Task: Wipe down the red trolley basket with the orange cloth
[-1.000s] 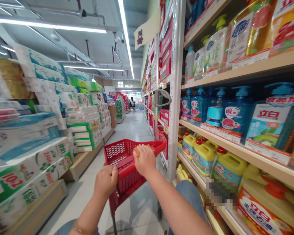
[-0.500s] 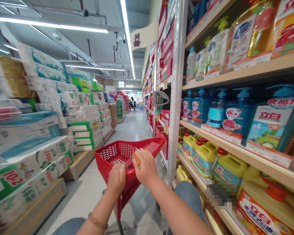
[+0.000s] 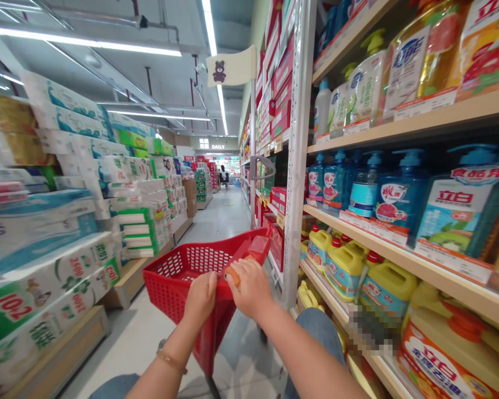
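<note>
In front of me stands a red plastic shopping cart (image 3: 166,288) with a perforated basket, turned at an angle. My left hand (image 3: 202,293) is closed on its near rim. Beside it, my right hand (image 3: 251,288) is wrapped over an orange piece (image 3: 233,275) at the cart's near edge; the hand covers much of it, so its exact shape is hidden. A red, partly clear panel (image 3: 258,245) lies just beyond my right hand. The cart's inside floor is only partly in sight.
Close on the right, shelves (image 3: 357,221) hold blue pump bottles (image 3: 393,199) and yellow detergent jugs (image 3: 345,266). Stacked tissue packs (image 3: 45,299) line the left on low wooden platforms (image 3: 128,280). A white post (image 3: 301,166) borders the aisle (image 3: 227,213); a person (image 3: 223,174) is far ahead.
The cart's basket has swung to the left and shows more of its left side. Both hands stay on it. The bear flag and hanging grey loop have shifted left in view.
</note>
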The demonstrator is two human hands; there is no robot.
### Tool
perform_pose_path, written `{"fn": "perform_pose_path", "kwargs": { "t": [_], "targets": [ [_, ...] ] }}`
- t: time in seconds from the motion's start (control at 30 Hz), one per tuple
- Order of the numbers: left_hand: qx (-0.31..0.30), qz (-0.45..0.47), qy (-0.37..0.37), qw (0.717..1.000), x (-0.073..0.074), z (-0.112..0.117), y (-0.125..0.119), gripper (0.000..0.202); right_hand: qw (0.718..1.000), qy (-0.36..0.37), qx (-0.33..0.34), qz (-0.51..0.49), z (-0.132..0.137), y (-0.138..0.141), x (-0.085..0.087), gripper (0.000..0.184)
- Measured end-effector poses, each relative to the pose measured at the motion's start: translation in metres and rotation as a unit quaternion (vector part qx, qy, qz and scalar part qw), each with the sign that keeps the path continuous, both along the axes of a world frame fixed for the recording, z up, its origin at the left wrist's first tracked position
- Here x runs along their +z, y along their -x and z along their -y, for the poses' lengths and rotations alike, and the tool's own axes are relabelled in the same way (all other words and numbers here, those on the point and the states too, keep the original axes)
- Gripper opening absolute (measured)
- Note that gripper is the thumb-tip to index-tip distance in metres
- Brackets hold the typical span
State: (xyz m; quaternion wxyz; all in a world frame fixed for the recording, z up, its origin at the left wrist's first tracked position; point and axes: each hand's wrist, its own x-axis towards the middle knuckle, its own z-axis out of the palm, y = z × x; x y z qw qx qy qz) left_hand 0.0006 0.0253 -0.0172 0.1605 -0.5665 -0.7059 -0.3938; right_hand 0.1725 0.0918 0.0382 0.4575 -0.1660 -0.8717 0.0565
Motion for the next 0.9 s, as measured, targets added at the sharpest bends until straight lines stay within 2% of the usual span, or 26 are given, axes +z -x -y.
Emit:
{"fn": "perform_pose_path", "kwargs": {
  "t": [0.07, 0.13, 0.27, 0.33, 0.4, 0.47, 0.53, 0.6, 0.73, 0.83, 0.9],
  "targets": [
    [0.013, 0.013, 0.023, 1.0, -0.001, 0.001, 0.009, 0.044, 0.998, 0.0, 0.058, 0.016, -0.01, -0.01, 0.002, 0.027],
    [0.048, 0.012, 0.05, 0.998, -0.002, -0.001, 0.015, 0.048, 0.998, 0.01, 0.061, 0.018, -0.018, -0.013, 0.004, 0.028],
    [0.084, -0.026, 0.089, 0.992, 0.0, -0.012, 0.006, 0.051, 0.995, 0.0, -0.092, 0.023, -0.003, 0.009, 0.003, 0.025],
    [0.057, -0.028, 0.095, 0.993, 0.003, -0.014, 0.0, 0.052, 0.99, -0.023, -0.128, 0.06, 0.013, 0.022, 0.0, 0.023],
    [0.003, -0.017, 0.096, 0.995, 0.004, -0.011, 0.001, 0.052, 0.987, -0.056, -0.114, 0.094, 0.022, 0.028, -0.002, 0.022],
    [-0.029, 0.003, 0.088, 0.996, 0.001, -0.007, 0.01, 0.05, 0.988, -0.08, -0.08, 0.102, 0.02, 0.024, -0.003, 0.024],
    [-0.011, 0.013, 0.09, 0.996, -0.006, -0.004, 0.022, 0.048, 0.991, -0.08, -0.06, 0.09, 0.01, 0.014, -0.002, 0.026],
    [0.039, 0.006, 0.111, 0.993, -0.014, -0.006, 0.029, 0.048, 0.992, -0.06, -0.08, 0.075, -0.002, 0.006, -0.002, 0.024],
    [0.106, -0.009, 0.137, 0.985, -0.024, -0.019, 0.017, 0.049, 0.987, -0.031, -0.147, 0.054, -0.011, 0.014, -0.015, 0.025],
    [0.077, -0.022, 0.141, 0.987, -0.025, -0.022, 0.01, 0.046, 0.99, -0.068, -0.103, 0.06, -0.013, 0.024, -0.031, 0.038],
    [0.059, -0.035, 0.154, 0.986, -0.027, -0.015, 0.018, 0.047, 0.992, -0.085, -0.062, 0.072, -0.02, 0.023, -0.036, 0.041]
  ]
}}
